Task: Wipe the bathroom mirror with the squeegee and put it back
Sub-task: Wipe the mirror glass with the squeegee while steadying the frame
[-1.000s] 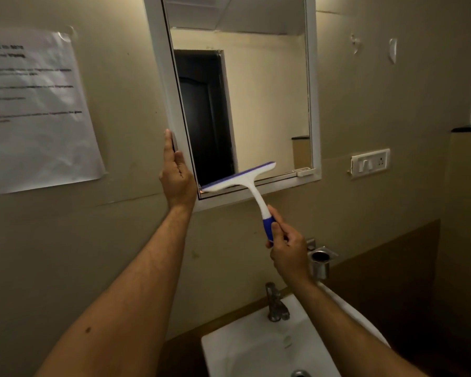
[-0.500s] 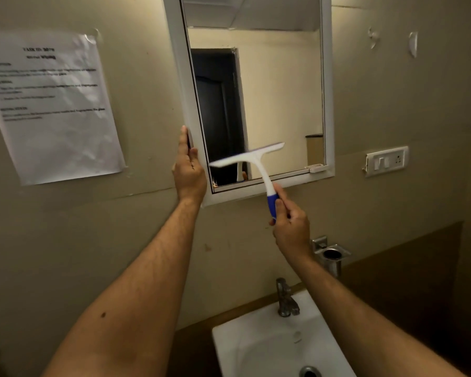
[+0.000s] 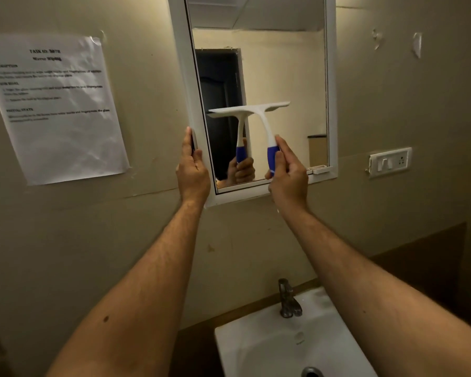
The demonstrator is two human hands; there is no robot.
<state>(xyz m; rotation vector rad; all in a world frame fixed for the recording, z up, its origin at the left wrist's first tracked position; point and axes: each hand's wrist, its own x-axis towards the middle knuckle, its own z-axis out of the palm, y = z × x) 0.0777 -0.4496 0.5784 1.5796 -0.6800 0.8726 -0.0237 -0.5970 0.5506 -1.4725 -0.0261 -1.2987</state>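
- The squeegee [image 3: 259, 115] is grasped at its blue handle by the right hand [image 3: 287, 178], blade against the lower mirror [image 3: 283, 72].
- The mirror's frame edge is gripped by the left hand [image 3: 192, 170].
- Risk: streaks or skipped glass, should the blade be tilted off the surface.

A bathroom: a framed wall mirror [image 3: 283, 63] hangs above a white washbasin [image 3: 256, 346] with a tap [image 3: 288, 299].
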